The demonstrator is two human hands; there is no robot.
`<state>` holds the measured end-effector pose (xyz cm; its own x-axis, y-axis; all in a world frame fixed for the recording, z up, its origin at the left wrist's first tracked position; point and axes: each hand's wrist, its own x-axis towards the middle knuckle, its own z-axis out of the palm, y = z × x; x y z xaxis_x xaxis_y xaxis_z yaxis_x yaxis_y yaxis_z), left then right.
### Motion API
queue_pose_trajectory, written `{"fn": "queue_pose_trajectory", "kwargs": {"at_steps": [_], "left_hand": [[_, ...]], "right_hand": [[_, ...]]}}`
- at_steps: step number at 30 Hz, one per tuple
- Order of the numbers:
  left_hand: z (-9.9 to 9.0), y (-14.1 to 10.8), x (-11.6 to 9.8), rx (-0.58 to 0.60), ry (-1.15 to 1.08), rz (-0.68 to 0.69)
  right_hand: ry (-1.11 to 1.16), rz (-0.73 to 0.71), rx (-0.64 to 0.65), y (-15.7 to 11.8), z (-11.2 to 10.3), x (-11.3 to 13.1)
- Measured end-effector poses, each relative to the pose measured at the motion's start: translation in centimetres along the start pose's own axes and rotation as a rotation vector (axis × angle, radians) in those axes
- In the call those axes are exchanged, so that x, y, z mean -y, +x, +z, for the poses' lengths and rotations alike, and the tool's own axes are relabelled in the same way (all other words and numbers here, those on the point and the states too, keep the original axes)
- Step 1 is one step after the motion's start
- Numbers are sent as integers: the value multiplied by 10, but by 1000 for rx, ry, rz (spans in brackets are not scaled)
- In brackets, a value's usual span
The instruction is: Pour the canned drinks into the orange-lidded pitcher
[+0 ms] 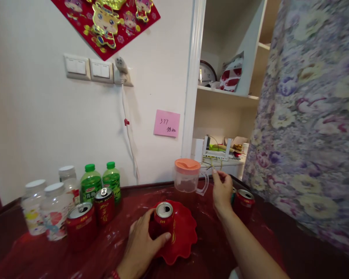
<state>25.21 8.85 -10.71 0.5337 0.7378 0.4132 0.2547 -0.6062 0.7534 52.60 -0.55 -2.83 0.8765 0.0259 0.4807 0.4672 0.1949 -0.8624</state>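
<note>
Head view: left hand [142,242] wraps an upright red can [163,221] standing in the red scalloped dish [182,240]. Thin metal, likely smooth and dentable; grip mid-wall. Right hand [222,190] is loosely curled beside the pitcher [189,176], touching it or not unclear. Cans crowd left; the table's front is open.

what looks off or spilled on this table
Nothing is spilled. The oddest thing is the plastic film over the table, lying wrinkled. The left hand grips a red can upright on the red plate; the other cans stand upright.
</note>
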Motion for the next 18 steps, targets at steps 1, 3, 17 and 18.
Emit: {"fn": "queue_pose_trajectory", "kwargs": {"at_steps": [1, 3, 17, 18], "left_hand": [[-1, 0, -1, -17, -13, -4], [-5, 0, -3, -57, -94, -20], [-28, 34, -13, -360, -695, -288], [-30, 35, -16, -373, -715, -294]], "right_hand": [[13, -4, 0, -6, -7, 10], [46, -10, 105, -24, -18, 30], [-525, -96, 985, -140, 4, 71], [-529, -94, 964, -142, 6, 71]]}}
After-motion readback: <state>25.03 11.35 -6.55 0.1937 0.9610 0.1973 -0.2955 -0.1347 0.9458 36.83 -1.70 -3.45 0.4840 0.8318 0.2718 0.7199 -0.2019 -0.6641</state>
